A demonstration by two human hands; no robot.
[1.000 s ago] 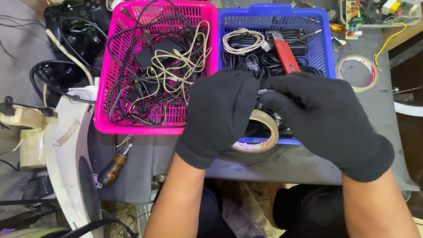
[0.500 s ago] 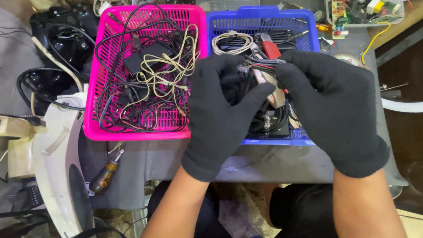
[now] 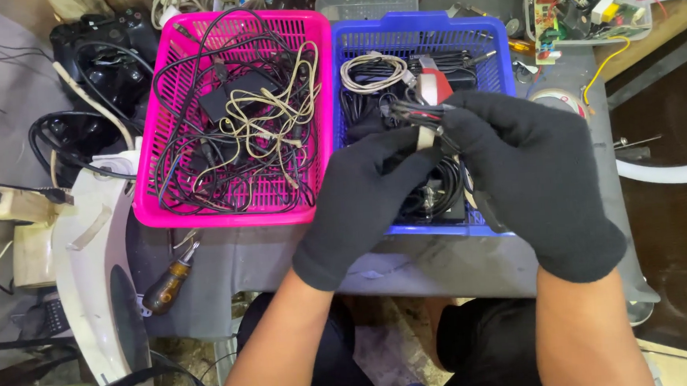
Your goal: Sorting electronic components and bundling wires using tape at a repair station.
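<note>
Centrally in the frame, two hands in black knit gloves meet above a blue plastic basket (image 3: 421,36). Both the left hand (image 3: 364,204) and the right hand (image 3: 535,179) are curled closed around a bundle of black cables (image 3: 422,122), which has a pale band of tape wrapped round it and sits between the fingertips, just over the middle of the blue basket. More black cable hangs down from the bundle into the basket. Inside the same basket, towards its upper edge, lie a coiled grey cable (image 3: 372,70) and a red-and-white object that cannot be made out clearly. Touching the blue basket on its left side is a pink plastic basket (image 3: 235,214), filled with a loose tangle of black and cream cords. Both baskets rest on a grey work surface (image 3: 284,255). At the lower left of that surface lies a screwdriver (image 3: 168,280) with a dark amber handle. A green circuit board (image 3: 584,4) with coloured wires sits in the upper right corner.
</note>
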